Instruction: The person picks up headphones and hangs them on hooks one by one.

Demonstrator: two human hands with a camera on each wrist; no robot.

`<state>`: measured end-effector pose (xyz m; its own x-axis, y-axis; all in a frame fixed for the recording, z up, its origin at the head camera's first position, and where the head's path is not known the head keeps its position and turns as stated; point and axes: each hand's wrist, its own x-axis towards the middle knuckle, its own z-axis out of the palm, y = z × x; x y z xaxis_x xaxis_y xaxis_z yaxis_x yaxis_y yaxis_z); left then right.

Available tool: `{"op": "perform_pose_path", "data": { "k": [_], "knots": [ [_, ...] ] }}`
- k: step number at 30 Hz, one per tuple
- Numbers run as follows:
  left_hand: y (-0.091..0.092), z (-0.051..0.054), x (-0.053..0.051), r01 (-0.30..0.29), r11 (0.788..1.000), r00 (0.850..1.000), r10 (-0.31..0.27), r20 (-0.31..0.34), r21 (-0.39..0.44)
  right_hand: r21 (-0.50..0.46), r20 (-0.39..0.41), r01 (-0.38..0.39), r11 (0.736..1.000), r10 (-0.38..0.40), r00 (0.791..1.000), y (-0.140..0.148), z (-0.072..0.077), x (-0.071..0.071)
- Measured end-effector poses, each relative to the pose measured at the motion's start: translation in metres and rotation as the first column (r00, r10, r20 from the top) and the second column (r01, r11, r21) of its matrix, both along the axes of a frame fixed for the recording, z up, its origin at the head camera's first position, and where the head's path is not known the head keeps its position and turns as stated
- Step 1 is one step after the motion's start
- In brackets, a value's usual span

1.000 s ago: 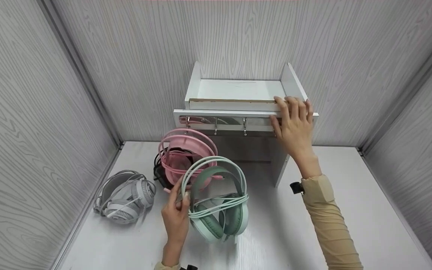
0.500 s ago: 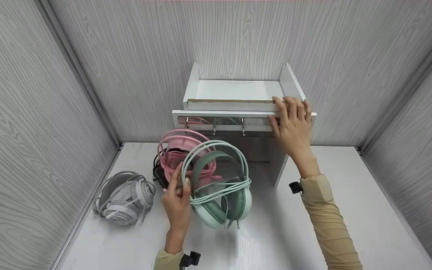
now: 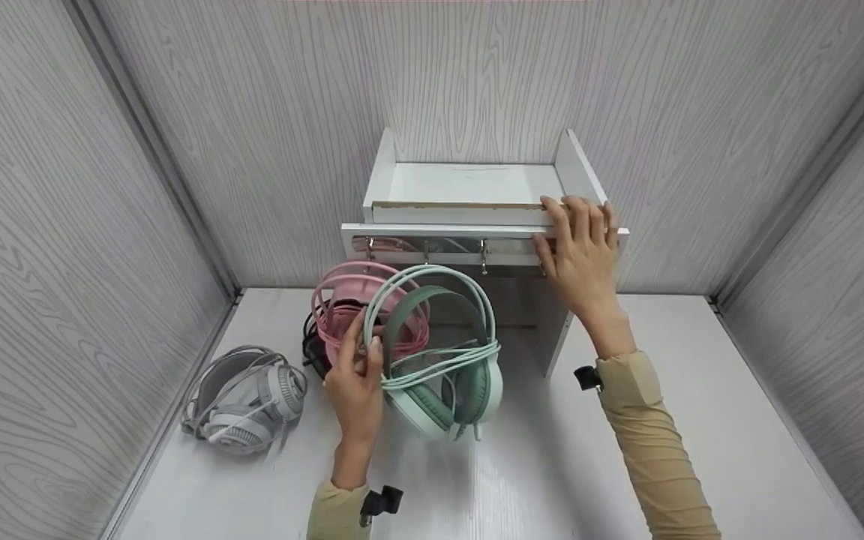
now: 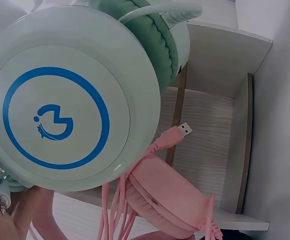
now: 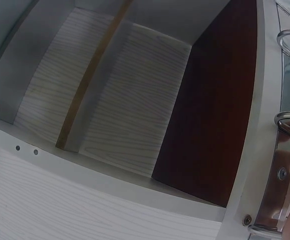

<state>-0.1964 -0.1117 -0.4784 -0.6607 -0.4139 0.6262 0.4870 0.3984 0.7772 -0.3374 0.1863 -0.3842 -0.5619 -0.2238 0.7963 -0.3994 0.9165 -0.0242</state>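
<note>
My left hand [image 3: 357,397] pinches the left side of the headband of mint-green headphones [image 3: 486,390], held off the table with their cable wound across them. One round ear cup [image 4: 75,115] with a blue ring fills much of the left wrist view. The headphones are just below the hook board of a white shelf rack [image 3: 469,216]. My right hand [image 3: 586,262] grips the right end of that board, fingers over its top edge and thumb in front. Behind the mint pair are pink headphones [image 3: 357,288], below the leftmost hook; whether they hang from it I cannot tell.
Black headphones [image 3: 316,352] show partly behind the pink pair. Grey headphones [image 3: 241,429] lie on the white table at the left. Several metal hooks [image 3: 484,259] line the board. Wood-grain panels enclose the table at the back and sides.
My left hand has moved up with the mint-green headphones, bringing their headband up to the level of the hooks. My right hand keeps its place on the board.
</note>
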Motion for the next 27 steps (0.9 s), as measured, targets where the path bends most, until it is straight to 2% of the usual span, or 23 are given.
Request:
{"op": "perform_pose_path", "data": {
  "k": [6, 11, 13, 17, 23, 27],
  "knots": [
    [0.001, -0.005, -0.008, 0.020, 1.000, 1.000, -0.020, 0.019, 0.004, -0.003, 0.005, -0.002, 1.000, 0.002, 1.000, -0.001, -0.001, 0.000],
    [0.003, -0.011, -0.013, -0.027, 0.999, 1.000, 0.027, 0.008, -0.039, -0.004, -0.008, -0.008, 1.000, 0.008, 1.000, -0.002, -0.002, 0.000],
    [0.003, -0.013, -0.014, -0.023, 0.999, 1.000, 0.023, 0.007, -0.041, -0.007, -0.016, -0.014, 1.000, 0.014, 1.000, -0.002, -0.002, 0.000],
    [0.001, -0.017, -0.015, 0.042, 0.999, 0.999, -0.041, 0.021, -0.025, -0.012, -0.030, -0.020, 1.000, 0.020, 0.999, -0.002, -0.001, 0.000],
    [0.000, -0.020, -0.015, 0.128, 0.992, 0.990, -0.129, 0.059, 0.017, -0.016, -0.031, -0.024, 1.000, 0.023, 0.999, -0.001, 0.000, 0.000],
    [-0.002, -0.021, -0.011, 0.188, 0.980, 0.974, -0.193, 0.116, 0.060, -0.018, -0.030, -0.023, 1.000, 0.023, 0.999, -0.001, 0.000, 0.001]
  ]
}}
